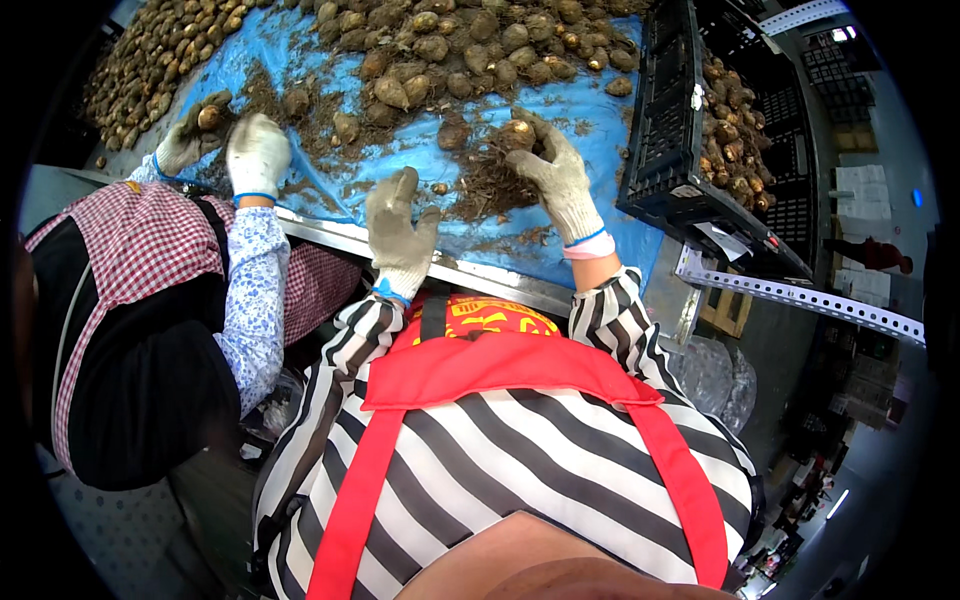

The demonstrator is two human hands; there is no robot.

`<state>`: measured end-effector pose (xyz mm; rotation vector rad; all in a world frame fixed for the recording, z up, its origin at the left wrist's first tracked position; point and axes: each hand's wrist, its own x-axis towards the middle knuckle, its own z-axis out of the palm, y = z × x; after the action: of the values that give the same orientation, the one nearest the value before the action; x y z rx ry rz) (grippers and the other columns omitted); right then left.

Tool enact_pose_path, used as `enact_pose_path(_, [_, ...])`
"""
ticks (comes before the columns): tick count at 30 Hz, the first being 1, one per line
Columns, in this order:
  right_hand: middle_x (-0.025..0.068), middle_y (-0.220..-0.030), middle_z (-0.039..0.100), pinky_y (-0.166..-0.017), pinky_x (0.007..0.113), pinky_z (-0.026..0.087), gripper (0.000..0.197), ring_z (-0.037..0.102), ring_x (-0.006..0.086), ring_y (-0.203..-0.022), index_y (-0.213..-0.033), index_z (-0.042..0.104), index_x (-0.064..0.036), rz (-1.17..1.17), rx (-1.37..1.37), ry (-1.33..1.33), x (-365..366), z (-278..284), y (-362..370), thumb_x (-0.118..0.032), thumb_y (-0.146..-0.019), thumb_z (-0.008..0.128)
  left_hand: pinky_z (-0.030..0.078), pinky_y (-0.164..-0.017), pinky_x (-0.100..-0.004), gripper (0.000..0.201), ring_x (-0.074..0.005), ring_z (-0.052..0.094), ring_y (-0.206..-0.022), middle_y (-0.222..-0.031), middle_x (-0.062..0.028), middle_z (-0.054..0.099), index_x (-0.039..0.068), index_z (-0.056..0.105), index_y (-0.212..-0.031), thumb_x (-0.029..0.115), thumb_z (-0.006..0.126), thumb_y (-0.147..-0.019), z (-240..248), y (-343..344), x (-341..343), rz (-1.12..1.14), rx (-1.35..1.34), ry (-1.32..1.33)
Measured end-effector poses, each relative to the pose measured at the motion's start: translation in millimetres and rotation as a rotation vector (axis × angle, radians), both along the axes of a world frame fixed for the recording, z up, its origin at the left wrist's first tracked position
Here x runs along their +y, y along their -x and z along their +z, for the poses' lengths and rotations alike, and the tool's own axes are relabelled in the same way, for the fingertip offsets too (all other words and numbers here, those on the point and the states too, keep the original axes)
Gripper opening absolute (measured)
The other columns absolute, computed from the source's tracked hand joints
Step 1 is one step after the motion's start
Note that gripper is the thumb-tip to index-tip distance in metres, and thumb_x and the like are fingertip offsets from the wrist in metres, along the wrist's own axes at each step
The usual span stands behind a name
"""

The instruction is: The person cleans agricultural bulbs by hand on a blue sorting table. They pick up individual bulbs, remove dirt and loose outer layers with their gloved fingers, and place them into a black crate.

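Observation:
My right hand (558, 172), in a soiled white knit glove, curls its thumb and fingers around a small brown taro (516, 136) with a pale cut end. Below that taro lies a pile of loose dry roots and soil (490, 182) on the blue sheet (480, 240). To the left, my left hand (400, 228), gloved the same way, is held over the table's near edge with its thumb apart from its fingers and nothing in it. Another hairy taro (453, 131) lies between my hands, farther away.
A large heap of taros (470, 45) covers the far side, with more at far left. A black crate (665, 110) holding taros stands right, beside a perforated metal rail (800, 294). Close on my left, a co-worker's gloved hands (258, 155) work, one holding a taro (209, 117).

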<state>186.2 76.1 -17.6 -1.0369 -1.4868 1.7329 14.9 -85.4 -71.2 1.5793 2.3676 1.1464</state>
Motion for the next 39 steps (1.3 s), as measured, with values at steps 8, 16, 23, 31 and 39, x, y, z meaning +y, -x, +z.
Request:
enact_pose_path(8, [0.0149,-0.133,0.06,-0.099,0.034,0.052,0.068,0.062,0.0225,-0.116,-0.146,0.048,-0.0011,0.153,0.254,0.017,-14,24,-18,-0.007,-0.083,0.075,0.055,-0.1,-0.0516,0.073,-0.0368,0.064,-0.115,-0.132,-0.0239,0.057,-0.004,0.029,-0.15,0.029,0.066,-0.097,37,-31,56,-0.704,-1.888,-0.149])
enact_pose_path(16, [0.0133,-0.123,0.067,-0.091,0.029,0.055,0.051,0.066,0.0183,-0.106,-0.136,0.058,-0.0013,0.13,0.187,0.014,-15,19,-41,-0.02,-0.09,0.073,0.058,-0.098,-0.0405,0.061,-0.0284,0.064,-0.115,-0.128,-0.0181,0.055,-0.007,0.032,-0.145,0.008,0.063,-0.095,72,-63,66,-0.582,-1.691,-0.075])
enact_pose_path(23, [0.0099,-0.104,0.073,-0.081,0.028,0.056,0.027,0.068,0.0147,-0.095,-0.114,0.069,-0.0011,0.094,0.07,-0.08,-9,35,-44,-0.02,-0.095,0.066,0.056,-0.094,-0.0329,0.057,-0.0237,0.066,-0.104,-0.122,-0.0172,0.061,-0.011,0.044,-0.139,0.004,0.062,-0.087,81,-65,63,-0.358,-1.381,0.058])
enact_pose_path(31, [0.0128,-0.102,0.073,-0.084,0.032,0.053,0.034,0.066,0.0196,-0.093,-0.115,0.069,-0.0017,0.123,0.017,-0.195,4,3,-44,-0.029,-0.098,0.059,0.053,-0.095,-0.0326,0.061,-0.0227,0.065,-0.103,-0.121,-0.0184,0.063,-0.015,0.045,-0.137,0.003,0.064,-0.082,89,-78,51,-0.346,-1.35,0.084])
enact_pose_path(39, [0.0132,-0.107,0.072,-0.087,0.031,0.052,0.037,0.068,0.0208,-0.099,-0.12,0.07,-0.0028,0.255,-0.007,-0.318,3,39,-73,-0.029,-0.095,0.063,0.055,-0.095,-0.0366,0.059,-0.025,0.061,-0.115,-0.127,-0.0179,0.059,-0.012,0.044,-0.139,0.003,0.061,-0.085,102,-80,43,-0.297,-1.347,0.069])
